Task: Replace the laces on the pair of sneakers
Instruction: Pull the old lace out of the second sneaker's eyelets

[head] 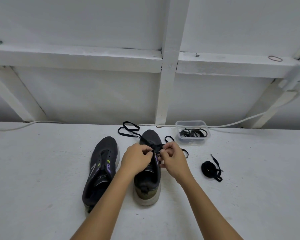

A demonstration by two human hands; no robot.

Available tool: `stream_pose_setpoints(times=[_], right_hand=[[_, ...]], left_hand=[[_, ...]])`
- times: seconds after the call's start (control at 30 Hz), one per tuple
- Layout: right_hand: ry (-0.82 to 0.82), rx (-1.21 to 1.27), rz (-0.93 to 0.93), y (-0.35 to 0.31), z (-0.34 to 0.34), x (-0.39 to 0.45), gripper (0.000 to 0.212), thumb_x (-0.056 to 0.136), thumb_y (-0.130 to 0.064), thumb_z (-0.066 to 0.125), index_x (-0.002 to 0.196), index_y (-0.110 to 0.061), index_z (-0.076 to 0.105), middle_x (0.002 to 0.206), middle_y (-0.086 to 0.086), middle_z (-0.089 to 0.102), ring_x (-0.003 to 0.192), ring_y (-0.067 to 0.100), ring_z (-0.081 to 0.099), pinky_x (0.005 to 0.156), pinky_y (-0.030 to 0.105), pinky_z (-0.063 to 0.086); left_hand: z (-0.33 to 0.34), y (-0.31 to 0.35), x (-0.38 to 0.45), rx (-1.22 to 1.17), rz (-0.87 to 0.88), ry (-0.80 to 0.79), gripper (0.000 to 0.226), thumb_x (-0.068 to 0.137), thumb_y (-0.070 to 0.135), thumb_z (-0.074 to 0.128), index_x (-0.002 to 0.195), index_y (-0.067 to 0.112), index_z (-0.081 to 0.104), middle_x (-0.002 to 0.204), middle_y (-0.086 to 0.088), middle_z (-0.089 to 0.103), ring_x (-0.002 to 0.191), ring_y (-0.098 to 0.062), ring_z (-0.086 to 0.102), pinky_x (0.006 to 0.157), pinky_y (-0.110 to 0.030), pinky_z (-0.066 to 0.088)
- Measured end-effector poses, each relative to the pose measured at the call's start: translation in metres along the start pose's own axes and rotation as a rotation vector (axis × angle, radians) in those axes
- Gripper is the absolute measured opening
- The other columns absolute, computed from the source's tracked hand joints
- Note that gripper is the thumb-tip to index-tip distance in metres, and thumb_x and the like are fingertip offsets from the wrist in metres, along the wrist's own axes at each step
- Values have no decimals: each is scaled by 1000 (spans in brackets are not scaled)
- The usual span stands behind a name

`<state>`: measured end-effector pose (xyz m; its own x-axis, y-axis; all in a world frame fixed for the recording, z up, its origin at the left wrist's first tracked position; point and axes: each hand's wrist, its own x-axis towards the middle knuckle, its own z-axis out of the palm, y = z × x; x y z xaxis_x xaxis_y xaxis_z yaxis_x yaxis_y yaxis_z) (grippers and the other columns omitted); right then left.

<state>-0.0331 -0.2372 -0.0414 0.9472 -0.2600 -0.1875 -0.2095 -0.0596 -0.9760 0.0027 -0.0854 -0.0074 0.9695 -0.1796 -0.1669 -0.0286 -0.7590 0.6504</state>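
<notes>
I am working on the white painted tabletop (pixel 42 170), which is carrying two dark grey mesh sneakers with pale soles. The left, unlaced sneaker (pixel 100 170) is lying just beside the right sneaker (pixel 148 181), heels toward me, probably so that the eyelets are facing my hands. My left hand (pixel 137 158) and right hand (pixel 173 160) are both curling over the right sneaker's throat, each pinching the flat black lace (pixel 128 130) being threaded there; its slack is looping past the toe. One clear plastic tub (pixel 192 132), near the back edge, is holding dark laces, likely the removed pair; their count cannot be told. One coiled black spare lace (pixel 211 168) is waiting to my right, likely for the other sneaker.
</notes>
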Motion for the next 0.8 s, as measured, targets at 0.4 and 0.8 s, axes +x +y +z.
stream_pose_setpoints(times=[0.4, 0.8], right_hand=[[-25, -145, -45, 5, -1, 2, 31, 99, -3, 51, 91, -25, 73, 77, -9, 73, 72, 7, 70, 75, 43, 63], [-132, -132, -11, 5, -9, 9, 16, 94, -8, 67, 90, -17, 79, 81, 1, 75, 76, 16, 71, 73, 34, 63]], left_hand=[[5, -8, 21, -36, 53, -141, 12, 94, 25, 65, 86, 29, 73, 86, 18, 59, 83, -6, 59, 71, -20, 47], [22, -11, 17, -40, 116, -39, 12, 97, 19, 60, 93, 20, 72, 103, 5, 50, 101, -17, 52, 87, -29, 42]])
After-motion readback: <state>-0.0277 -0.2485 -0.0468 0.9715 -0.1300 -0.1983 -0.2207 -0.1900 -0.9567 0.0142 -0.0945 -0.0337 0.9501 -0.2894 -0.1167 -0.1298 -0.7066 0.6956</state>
